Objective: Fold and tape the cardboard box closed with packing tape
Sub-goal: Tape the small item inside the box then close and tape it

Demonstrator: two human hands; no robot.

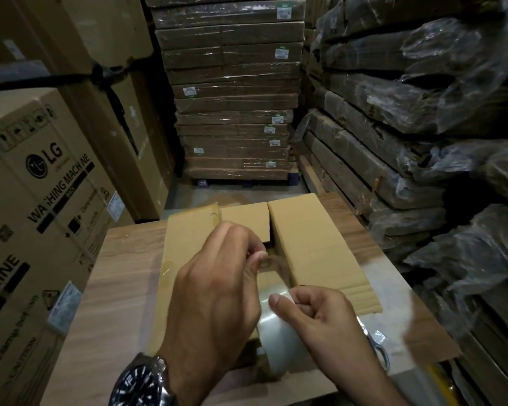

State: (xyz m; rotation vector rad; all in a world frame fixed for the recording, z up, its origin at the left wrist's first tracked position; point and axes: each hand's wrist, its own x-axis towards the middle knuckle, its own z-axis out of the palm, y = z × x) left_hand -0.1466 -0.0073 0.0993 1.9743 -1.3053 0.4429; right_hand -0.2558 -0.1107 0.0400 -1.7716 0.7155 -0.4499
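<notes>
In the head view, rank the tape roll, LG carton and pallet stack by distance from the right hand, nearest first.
1. Tape roll: gripped by the right hand itself, its loose end pinched by the left hand.
2. LG carton: off to the left, beside the table.
3. Pallet stack: straight ahead, beyond the table's far edge.

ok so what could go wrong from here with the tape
The tape strip pinched by the left hand spans free air from the tape roll in the right hand; it may curl and stick to itself. The flaps of the cardboard box gape in the middle, so taping now could seal them apart.
</notes>
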